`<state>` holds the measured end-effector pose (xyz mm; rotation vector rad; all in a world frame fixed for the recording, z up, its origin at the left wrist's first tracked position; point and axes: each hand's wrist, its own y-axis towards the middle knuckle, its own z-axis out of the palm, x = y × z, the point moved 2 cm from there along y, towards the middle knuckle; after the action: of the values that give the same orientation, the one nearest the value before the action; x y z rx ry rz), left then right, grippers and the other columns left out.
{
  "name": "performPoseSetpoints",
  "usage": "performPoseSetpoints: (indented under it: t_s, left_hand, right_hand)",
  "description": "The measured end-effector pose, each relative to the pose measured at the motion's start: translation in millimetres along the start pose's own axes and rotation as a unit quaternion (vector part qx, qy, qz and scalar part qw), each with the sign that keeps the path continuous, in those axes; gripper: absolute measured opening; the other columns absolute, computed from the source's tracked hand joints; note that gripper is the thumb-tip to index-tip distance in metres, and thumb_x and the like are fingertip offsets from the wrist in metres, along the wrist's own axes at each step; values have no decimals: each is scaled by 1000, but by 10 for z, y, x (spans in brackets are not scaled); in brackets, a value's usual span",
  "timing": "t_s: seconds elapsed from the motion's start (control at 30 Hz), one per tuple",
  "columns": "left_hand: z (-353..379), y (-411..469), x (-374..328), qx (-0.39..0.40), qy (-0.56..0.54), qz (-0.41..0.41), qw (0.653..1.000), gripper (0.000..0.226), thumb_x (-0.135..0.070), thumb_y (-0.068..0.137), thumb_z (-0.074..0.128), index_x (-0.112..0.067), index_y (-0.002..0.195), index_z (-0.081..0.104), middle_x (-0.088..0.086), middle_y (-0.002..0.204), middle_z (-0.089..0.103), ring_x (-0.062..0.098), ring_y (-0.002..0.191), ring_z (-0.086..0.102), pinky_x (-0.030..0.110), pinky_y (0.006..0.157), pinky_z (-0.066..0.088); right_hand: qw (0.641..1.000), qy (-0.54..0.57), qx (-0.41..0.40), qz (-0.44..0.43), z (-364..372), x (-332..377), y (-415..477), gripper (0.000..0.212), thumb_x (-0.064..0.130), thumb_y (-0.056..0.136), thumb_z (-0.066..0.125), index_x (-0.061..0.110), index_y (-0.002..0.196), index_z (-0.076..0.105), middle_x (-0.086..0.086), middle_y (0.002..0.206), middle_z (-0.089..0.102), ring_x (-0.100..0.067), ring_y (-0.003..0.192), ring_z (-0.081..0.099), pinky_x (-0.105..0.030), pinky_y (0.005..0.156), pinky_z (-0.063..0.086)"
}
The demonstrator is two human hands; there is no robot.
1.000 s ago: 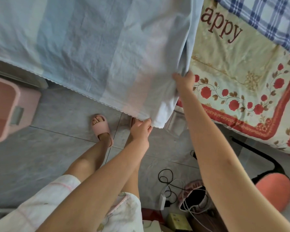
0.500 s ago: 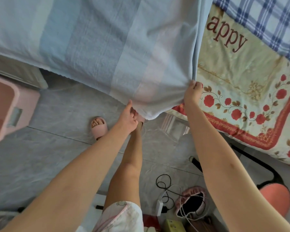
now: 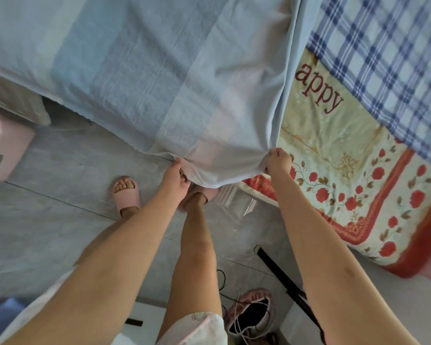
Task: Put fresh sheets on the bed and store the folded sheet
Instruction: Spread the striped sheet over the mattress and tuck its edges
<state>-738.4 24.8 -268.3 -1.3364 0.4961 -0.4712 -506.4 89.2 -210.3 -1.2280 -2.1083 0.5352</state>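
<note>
A pale blue sheet [image 3: 159, 78] with faint pink and white stripes hangs over the bed's corner and side, down towards the floor. My left hand [image 3: 176, 176] grips its bottom hem near the corner. My right hand [image 3: 279, 161] pinches a bunched fold of the same sheet at the bed's edge. Under the sheet lies a cream mat [image 3: 334, 155] with red roses and the letters "appy". A blue and white checked cloth [image 3: 383, 58] covers the bed further right.
A pink bin [image 3: 3, 150] stands on the grey tiled floor at the left. My feet in pink slippers [image 3: 126, 192] are just below the hem. Cables, a pink bag [image 3: 251, 312] and a black bar [image 3: 279, 272] lie on the floor near my right leg.
My left hand has moved from the sheet's hanging corner up and left along the hem. My right hand keeps its hold on the fold. The view has shifted nearer the bed.
</note>
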Motion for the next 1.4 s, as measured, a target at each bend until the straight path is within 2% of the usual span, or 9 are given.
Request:
performPoseSetpoints:
  t_s: [0.1,0.2,0.37,0.47,0.63,0.8,0.93,1.1,1.4]
  left_hand:
    - [-85,12,10,-86,10,31,996,20,-11,94,49,-15,75,48,0,69,43,4,47,42,15,45,33]
    - [-152,-41,78,-137,22,55,989,20,-7,88,48,-15,70,46,-1,62,37,6,44,34,17,46,29]
    - [-77,-185,204,-171,-10,109,979,14,-10,86,54,-16,74,49,-1,70,43,10,61,41,19,54,36]
    - [-67,-263,331,-195,0,148,970,14,-13,86,55,-18,75,49,0,77,46,14,72,44,23,60,36]
    - [-75,-286,490,-184,-108,187,959,10,-5,89,50,-14,92,55,0,82,54,15,80,54,26,73,44]
    - [-113,-172,607,-160,-33,235,958,33,-1,86,54,-18,115,54,2,106,64,21,98,62,34,88,51]
    - [-56,-146,642,-160,65,316,933,36,7,85,51,-11,117,54,-3,96,62,12,85,60,13,65,48]
    - [-58,-148,660,-257,312,426,809,44,2,79,56,-3,122,49,14,122,46,18,81,52,19,65,45]
    - [-140,-159,712,-216,-140,352,900,33,-2,85,58,-9,117,62,3,110,66,16,101,62,30,89,51]
  right_hand:
    - [997,-76,-5,-28,12,100,79,15,9,94,43,4,104,52,-6,91,59,-17,69,53,-35,66,52]
    - [973,-150,-81,-154,27,376,146,34,32,96,47,12,123,44,-4,120,46,-21,92,54,-34,70,47]
    - [844,-381,-46,-375,182,831,414,54,7,87,48,8,139,34,-11,148,26,-29,136,25,-40,110,26]
    - [813,-354,-63,-457,184,984,328,54,3,82,44,7,136,39,-12,145,32,-29,136,28,-39,113,22]
    - [637,-430,87,-633,442,1038,129,58,24,92,55,13,143,31,-10,150,28,-29,136,29,-41,108,32]
    - [659,-420,129,-611,958,1244,-48,74,39,91,55,9,148,19,-14,148,26,-31,127,37,-40,99,37]
    - [771,-346,111,-524,1270,1499,-101,49,36,91,56,5,126,42,-13,130,45,-29,118,49,-36,92,41]
    - [776,-352,118,-510,1270,1594,-41,28,24,98,44,5,115,53,-14,124,52,-30,113,52,-35,86,39]
    - [751,-348,136,-544,1179,1638,-144,22,2,92,37,-4,110,48,-22,117,54,-34,105,52,-32,80,33]
